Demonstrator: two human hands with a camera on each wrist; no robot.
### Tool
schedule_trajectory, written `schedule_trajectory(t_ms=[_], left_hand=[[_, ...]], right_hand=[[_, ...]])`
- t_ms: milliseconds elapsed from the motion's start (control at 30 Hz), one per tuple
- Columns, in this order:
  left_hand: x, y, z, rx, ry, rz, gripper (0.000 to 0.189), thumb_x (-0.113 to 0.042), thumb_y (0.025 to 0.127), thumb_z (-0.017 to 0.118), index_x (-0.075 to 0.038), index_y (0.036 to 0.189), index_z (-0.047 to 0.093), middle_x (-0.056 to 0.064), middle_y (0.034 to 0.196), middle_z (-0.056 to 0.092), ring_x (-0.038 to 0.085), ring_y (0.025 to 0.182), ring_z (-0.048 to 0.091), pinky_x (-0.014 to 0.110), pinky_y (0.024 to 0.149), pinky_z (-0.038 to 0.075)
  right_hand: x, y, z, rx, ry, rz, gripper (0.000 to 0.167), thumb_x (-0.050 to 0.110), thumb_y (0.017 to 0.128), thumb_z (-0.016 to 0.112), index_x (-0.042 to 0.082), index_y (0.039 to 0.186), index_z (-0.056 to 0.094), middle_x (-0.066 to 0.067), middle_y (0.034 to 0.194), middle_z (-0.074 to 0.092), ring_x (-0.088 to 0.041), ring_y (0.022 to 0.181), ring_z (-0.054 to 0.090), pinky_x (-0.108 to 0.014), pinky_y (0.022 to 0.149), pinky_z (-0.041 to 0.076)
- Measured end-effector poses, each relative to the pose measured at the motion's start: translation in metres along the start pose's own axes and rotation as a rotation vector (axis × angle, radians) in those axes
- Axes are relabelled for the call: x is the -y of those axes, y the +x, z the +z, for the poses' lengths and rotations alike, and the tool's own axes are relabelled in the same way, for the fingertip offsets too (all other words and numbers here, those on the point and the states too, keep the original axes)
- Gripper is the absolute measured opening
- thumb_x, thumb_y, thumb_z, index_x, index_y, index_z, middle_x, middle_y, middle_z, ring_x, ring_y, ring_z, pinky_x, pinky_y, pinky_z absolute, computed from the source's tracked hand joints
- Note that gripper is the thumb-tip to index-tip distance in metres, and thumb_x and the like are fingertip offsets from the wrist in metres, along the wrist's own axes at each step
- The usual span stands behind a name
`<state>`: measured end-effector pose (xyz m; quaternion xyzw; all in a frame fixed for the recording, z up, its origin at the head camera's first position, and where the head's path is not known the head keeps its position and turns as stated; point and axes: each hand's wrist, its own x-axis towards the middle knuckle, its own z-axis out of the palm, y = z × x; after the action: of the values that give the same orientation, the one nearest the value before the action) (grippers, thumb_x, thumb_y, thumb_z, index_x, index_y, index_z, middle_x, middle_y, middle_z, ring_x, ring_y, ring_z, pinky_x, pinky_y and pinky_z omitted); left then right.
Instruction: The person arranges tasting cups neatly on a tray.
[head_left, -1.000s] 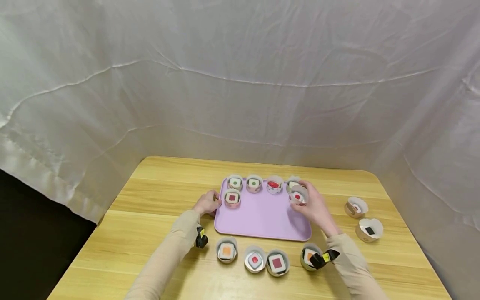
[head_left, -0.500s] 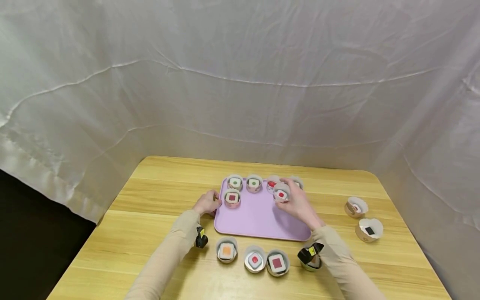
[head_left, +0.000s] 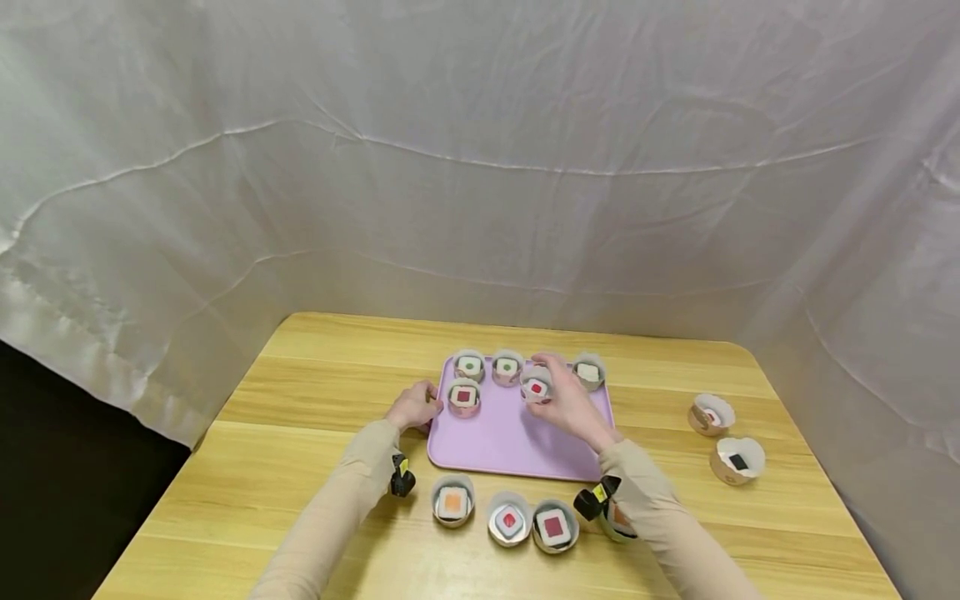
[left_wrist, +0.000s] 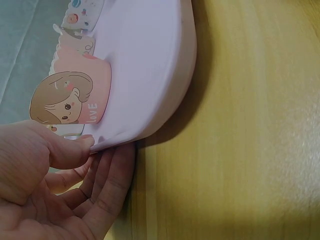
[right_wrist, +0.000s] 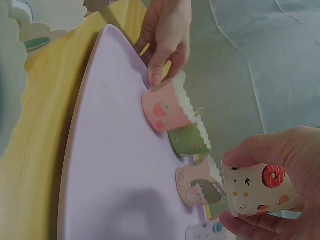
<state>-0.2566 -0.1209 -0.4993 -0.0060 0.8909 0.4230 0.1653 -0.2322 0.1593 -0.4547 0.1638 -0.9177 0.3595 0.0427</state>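
Note:
My left hand (head_left: 412,406) pinches the left rim of a purple tray (head_left: 495,446), thumb on top and fingers beneath, as the left wrist view shows. My right hand (head_left: 573,406) grips a patterned paper baking cup (right_wrist: 260,187) by its sides, above the tray. Inside that cup lies a white piece with a red centre (head_left: 536,388). Left of it on the tray stand two cups with green-dotted pieces, a near one (head_left: 507,367) and a far-left one (head_left: 470,367). A pink cup (head_left: 464,398) with a dark-red-centred piece is in front. Another cup (head_left: 588,372) stands at the tray's back right.
Along the wooden table's front stand cups with an orange-centred piece (head_left: 453,502), a red-centred piece (head_left: 509,521) and a dark-red-centred piece (head_left: 555,527). A further cup (head_left: 619,527) is partly hidden by my right wrist. Two cups, one behind (head_left: 711,414) and one nearer (head_left: 737,461), stand at the right.
My right hand has carried its cup leftward over the tray, from the right side to near the middle, uncovering the back-right cup. The left hand has stayed at the rim.

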Motion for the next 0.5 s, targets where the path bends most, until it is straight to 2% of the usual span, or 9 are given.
schedule_trajectory(t_ms=[233,500], left_hand=[[-0.001,-0.002,-0.001,0.002,0.000,-0.005,0.015,-0.007,0.099,0.056,0.003,0.109,0.054,0.027,0.101,0.065,0.025,0.068,0.070,0.033,0.062,0.062],[0.000,0.000,0.000,0.001,0.002,0.001,0.015,-0.007,0.099,0.056,0.003,0.109,0.054,0.027,0.100,0.065,0.025,0.068,0.071,0.033,0.062,0.063]], right_hand=[[0.008,0.007,0.012,0.029,-0.001,-0.022,0.078,0.001,0.073,0.083,-0.001,0.142,0.046,-0.023,0.131,0.061,-0.036,0.110,0.064,-0.050,0.098,0.055],[0.013,0.015,0.024,0.077,-0.004,-0.021,0.080,0.002,0.075,0.083,-0.001,0.145,0.044,-0.023,0.138,0.058,-0.039,0.120,0.061,-0.053,0.103,0.052]])
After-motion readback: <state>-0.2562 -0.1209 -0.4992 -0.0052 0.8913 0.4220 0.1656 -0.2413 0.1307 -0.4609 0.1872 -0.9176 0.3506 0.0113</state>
